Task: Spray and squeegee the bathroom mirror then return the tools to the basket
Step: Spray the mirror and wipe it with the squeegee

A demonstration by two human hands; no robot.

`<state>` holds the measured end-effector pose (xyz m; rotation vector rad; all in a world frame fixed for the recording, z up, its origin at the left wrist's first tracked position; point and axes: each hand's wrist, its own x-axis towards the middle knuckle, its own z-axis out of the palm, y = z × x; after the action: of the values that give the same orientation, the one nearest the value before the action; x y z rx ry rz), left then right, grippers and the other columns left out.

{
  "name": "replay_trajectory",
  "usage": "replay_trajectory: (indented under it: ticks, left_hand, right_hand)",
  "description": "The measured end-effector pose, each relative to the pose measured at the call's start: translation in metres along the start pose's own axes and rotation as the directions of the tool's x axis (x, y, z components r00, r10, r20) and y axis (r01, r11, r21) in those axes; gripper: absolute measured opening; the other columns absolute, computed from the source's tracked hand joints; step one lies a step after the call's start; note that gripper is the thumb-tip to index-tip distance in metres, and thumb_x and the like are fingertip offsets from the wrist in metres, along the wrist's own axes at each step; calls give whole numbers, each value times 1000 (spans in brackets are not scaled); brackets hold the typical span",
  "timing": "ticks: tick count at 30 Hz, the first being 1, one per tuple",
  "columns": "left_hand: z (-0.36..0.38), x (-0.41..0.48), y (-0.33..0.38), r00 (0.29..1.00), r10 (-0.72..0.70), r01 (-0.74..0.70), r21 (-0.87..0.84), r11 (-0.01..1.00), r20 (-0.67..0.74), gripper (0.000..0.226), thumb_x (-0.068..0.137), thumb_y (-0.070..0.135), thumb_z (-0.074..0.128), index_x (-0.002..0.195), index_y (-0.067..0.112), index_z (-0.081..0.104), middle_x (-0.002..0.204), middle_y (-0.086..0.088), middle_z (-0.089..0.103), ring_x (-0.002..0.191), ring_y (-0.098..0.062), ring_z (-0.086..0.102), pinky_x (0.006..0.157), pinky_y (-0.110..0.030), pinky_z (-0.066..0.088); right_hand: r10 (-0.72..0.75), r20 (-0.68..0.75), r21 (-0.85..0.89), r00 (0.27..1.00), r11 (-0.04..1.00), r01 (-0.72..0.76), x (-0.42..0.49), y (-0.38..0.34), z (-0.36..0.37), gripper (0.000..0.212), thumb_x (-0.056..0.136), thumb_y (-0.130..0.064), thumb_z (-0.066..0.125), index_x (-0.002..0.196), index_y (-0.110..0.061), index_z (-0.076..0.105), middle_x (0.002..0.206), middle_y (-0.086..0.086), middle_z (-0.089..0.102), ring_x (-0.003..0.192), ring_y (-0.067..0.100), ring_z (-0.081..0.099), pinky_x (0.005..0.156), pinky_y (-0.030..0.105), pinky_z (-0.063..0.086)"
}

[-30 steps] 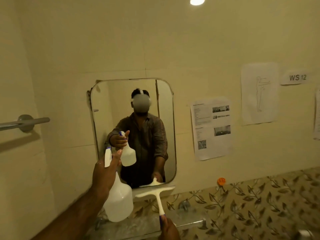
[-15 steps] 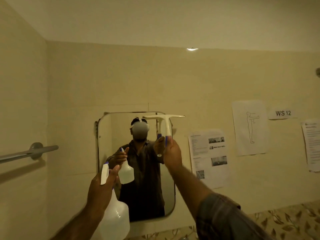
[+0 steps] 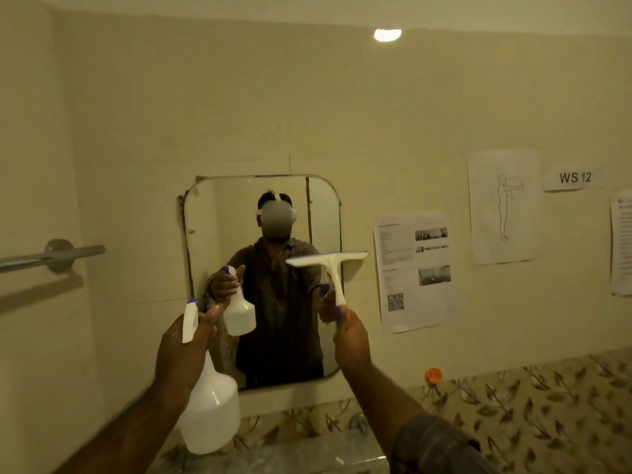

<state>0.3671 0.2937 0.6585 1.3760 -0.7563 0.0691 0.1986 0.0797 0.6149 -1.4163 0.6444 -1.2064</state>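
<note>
A rounded rectangular mirror hangs on the cream tiled wall ahead. My left hand grips the neck of a white spray bottle with a blue-tipped nozzle, held in front of the mirror's lower left. My right hand holds the blue-ended handle of a white squeegee. Its blade lies level at the mirror's right edge, about mid-height. Whether the blade touches the glass is unclear. The mirror reflects me and both tools. No basket is in view.
A grey towel bar sticks out from the left wall. Printed sheets and a "WS 12" label are taped right of the mirror. Leaf-patterned tiles and an orange hook sit lower right. A glass shelf lies below the mirror.
My right hand first raised the squeegee from below the mirror to its top edge, then brought it down to mid-height at the right edge. The spray bottle stayed roughly in place.
</note>
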Motion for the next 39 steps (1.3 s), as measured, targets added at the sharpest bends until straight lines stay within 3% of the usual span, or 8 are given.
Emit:
replay_trajectory:
  ticks: [6, 10, 13, 19, 23, 28, 34, 39]
  left_hand:
    - [12, -14, -10, 999, -25, 25, 14, 1000, 20, 34, 84, 52, 64, 88, 18, 65, 85, -10, 70, 82, -26, 65, 65, -30, 44]
    - [22, -26, -17, 998, -47, 45, 34, 998, 43, 32, 85, 50, 63, 88, 18, 64, 87, -16, 69, 83, -30, 65, 66, -31, 45]
    - [29, -35, -20, 998, -52, 50, 59, 997, 47, 41, 85, 51, 62, 92, 11, 65, 84, -15, 68, 77, -27, 63, 62, -28, 43]
    - [30, -35, -3, 999, -6, 4, 49, 999, 32, 31, 88, 45, 62, 87, 14, 65, 80, -9, 68, 74, -22, 63, 60, -25, 42]
    - [19, -23, 25, 995, 80, -74, 95, 993, -63, 35, 89, 47, 61, 72, 16, 63, 64, -3, 66, 60, -17, 63, 52, -21, 41]
    - [-7, -4, 51, 986, 65, -52, 86, 995, -154, 47, 88, 50, 61, 58, 13, 57, 51, -3, 60, 49, -19, 58, 49, -25, 41]
    - [-45, -4, 43, 993, 114, -110, 88, 990, -36, 30, 85, 45, 65, 77, 17, 62, 66, -4, 64, 60, -17, 61, 54, -20, 43]
    - [-76, -1, 21, 990, 128, -119, 144, 982, -61, 34, 82, 42, 71, 67, 15, 59, 51, -3, 53, 51, -14, 52, 55, -25, 43]
  right_hand:
    - [178, -150, -202, 973, 957, -206, -53, 118, -30, 44, 101, -46, 38, 74, -20, 62, 65, 0, 57, 61, 15, 53, 60, 29, 42]
    - [372, -118, -255, 921, 885, -390, -80, 167, -48, 33, 103, -41, 39, 93, -22, 65, 86, 6, 68, 89, 23, 63, 82, 29, 47]
    - [432, -139, -336, 891, 826, -453, -91, 182, -55, 40, 103, -44, 36, 101, -19, 67, 77, 1, 61, 87, 21, 60, 89, 28, 48]
    - [176, -55, -458, 983, 870, -182, -103, 124, -31, 32, 101, -49, 36, 94, -31, 63, 76, -5, 61, 74, 11, 59, 75, 30, 49]
    - [26, 28, -327, 999, 945, -15, -102, 53, -3, 31, 97, -53, 43, 92, -27, 60, 75, 4, 65, 74, 21, 66, 74, 37, 54]
    - [-167, 142, -107, 976, 977, 183, -92, -29, 37, 33, 93, -54, 49, 94, -24, 63, 72, -1, 63, 63, 9, 60, 61, 25, 51]
    - [-326, 153, -12, 933, 943, 332, -50, -106, 85, 28, 101, -43, 43, 116, -26, 59, 103, 2, 70, 98, 17, 69, 91, 43, 58]
    - [-344, 169, -71, 924, 930, 359, -1, -158, 128, 36, 101, -44, 40, 113, -15, 57, 103, 15, 67, 95, 31, 67, 92, 53, 55]
